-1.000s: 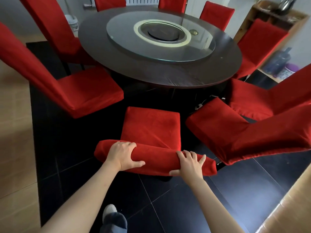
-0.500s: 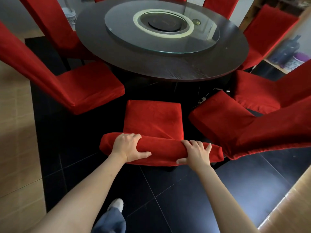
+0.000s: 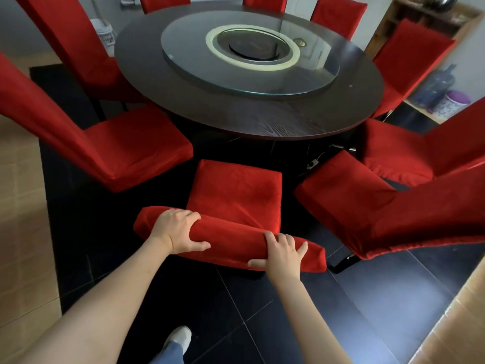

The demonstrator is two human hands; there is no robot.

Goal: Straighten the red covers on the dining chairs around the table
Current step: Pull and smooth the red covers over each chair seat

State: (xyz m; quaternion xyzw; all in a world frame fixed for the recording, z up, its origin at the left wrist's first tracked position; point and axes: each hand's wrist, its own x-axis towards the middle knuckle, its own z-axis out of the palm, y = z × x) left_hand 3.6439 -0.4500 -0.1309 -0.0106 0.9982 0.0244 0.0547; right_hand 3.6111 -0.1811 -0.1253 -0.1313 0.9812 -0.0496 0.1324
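Left hand (image 3: 175,230), right hand (image 3: 283,254) grip chair-back top edge (image 3: 236,239) — table (image 3: 262,122) beyond.

Both arms reach forward. The left hand (image 3: 175,230) grips with curled fingers; the right hand (image 3: 282,252) grips too, fingers more spread.

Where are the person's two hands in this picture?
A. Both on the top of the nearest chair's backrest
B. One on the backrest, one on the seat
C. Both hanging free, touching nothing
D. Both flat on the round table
A: the left hand and the right hand both grip the red-covered top edge of the backrest, fingers over it and thumbs on the near side.
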